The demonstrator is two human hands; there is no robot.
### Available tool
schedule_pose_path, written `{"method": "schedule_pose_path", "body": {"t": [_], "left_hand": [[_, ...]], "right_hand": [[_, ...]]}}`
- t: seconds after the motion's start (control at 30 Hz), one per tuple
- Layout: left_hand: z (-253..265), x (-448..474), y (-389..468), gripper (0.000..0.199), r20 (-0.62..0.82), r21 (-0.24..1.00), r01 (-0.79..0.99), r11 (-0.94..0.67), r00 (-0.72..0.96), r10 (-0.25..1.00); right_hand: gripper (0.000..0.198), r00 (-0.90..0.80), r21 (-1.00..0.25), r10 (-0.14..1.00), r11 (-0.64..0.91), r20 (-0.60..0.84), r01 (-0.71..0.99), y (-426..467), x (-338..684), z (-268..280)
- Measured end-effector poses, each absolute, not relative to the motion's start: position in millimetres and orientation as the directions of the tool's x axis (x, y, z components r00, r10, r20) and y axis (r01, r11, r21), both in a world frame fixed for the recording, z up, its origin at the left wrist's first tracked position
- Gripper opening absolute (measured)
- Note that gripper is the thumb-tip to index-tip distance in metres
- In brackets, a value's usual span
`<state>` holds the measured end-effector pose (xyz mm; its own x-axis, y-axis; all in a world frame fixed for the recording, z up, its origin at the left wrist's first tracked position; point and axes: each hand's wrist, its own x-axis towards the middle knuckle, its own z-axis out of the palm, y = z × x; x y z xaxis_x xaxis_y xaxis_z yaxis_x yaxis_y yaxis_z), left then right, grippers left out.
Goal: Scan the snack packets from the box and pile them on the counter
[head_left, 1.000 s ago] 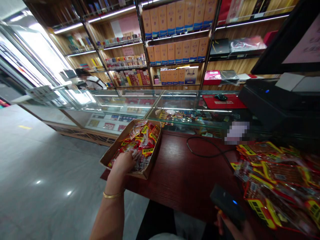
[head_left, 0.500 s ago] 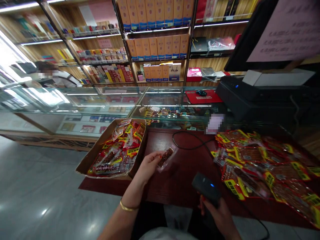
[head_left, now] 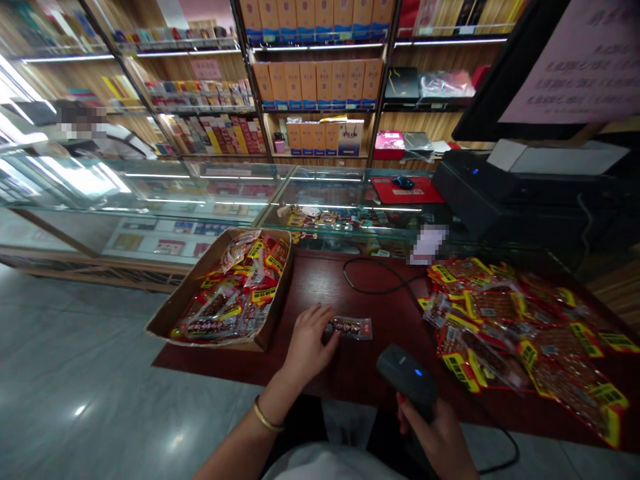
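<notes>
A small clear snack packet with dark contents lies flat on the dark red table. My left hand rests at its left end, thumb apart from the fingers, which reach over or beside that edge. Whether the fingertips press on the packet is hard to see. In my right hand is a black barcode scanner with a lit blue light, its head pointing up and left towards the packet. The scanner's handle is mostly hidden by my fingers.
Left of my hand stands a cardboard box full of snack packets. A pile of red and yellow packets covers the table's right side. A black cable loops near the glass counter. Further right is a monitor. Another person is behind the counter.
The snack packet, earlier held tilted in my left hand, now lies flat and label up on the table. My left fingers have spread. The scanner stays in my right hand, slightly shifted.
</notes>
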<state>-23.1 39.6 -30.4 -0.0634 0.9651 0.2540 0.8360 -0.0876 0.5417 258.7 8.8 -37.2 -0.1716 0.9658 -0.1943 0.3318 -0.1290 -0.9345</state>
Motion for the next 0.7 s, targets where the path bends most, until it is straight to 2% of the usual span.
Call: {"method": "schedule_pose_path", "body": {"t": [0.1, 0.17, 0.23, 0.33, 0.4, 0.43, 0.53, 0.7], "left_hand": [[-32.0, -26.7, 47.8, 0.059, 0.135, 0.505, 0.862, 0.035, -0.12, 0.984], [-33.8, -26.3, 51.8, 0.052, 0.076, 0.527, 0.847, 0.074, -0.134, 0.988], [-34.5, -23.8, 53.6, 0.036, 0.079, 0.619, 0.783, 0.068, -0.148, 0.986], [-31.3, -18.2, 54.3, 0.018, 0.026, 0.843, 0.53, 0.089, -0.207, 0.978], [-27.0, -15.0, 55.2, 0.018, -0.111, 0.954, 0.25, 0.167, -0.223, 0.968], [-24.8, -14.0, 56.0, 0.022, -0.192, 0.971, 0.1, 0.216, -0.209, 0.959], [-19.5, -14.4, 59.2, 0.041, -0.378, 0.907, -0.237, 0.349, -0.09, 0.921], [-20.8, -22.2, 62.2, 0.044, -0.46, 0.794, -0.446, 0.414, 0.005, 0.888]], "right_hand": [[0.054, -0.145, -0.917, 0.972, -0.118, -0.185, 0.381, 6.9, 259.4, -33.5], [0.054, -0.145, -0.91, 0.973, -0.109, -0.18, 0.399, 5.9, 258.9, -30.9], [0.056, -0.153, -0.911, 0.973, -0.097, -0.171, 0.4, 4.7, 258.0, -28.3], [0.055, -0.176, -0.913, 0.972, -0.072, -0.155, 0.403, 2.4, 256.7, -24.8], [0.051, -0.189, -0.906, 0.969, -0.068, -0.159, 0.418, 0.7, 255.3, -22.9], [0.049, -0.192, -0.902, 0.968, -0.067, -0.163, 0.427, -0.2, 254.4, -22.0], [0.044, -0.211, -0.9, 0.967, -0.038, -0.142, 0.435, -2.5, 250.4, -19.1], [0.039, -0.227, -0.9, 0.966, -0.012, -0.123, 0.436, -6.1, 245.3, -14.6]]}}
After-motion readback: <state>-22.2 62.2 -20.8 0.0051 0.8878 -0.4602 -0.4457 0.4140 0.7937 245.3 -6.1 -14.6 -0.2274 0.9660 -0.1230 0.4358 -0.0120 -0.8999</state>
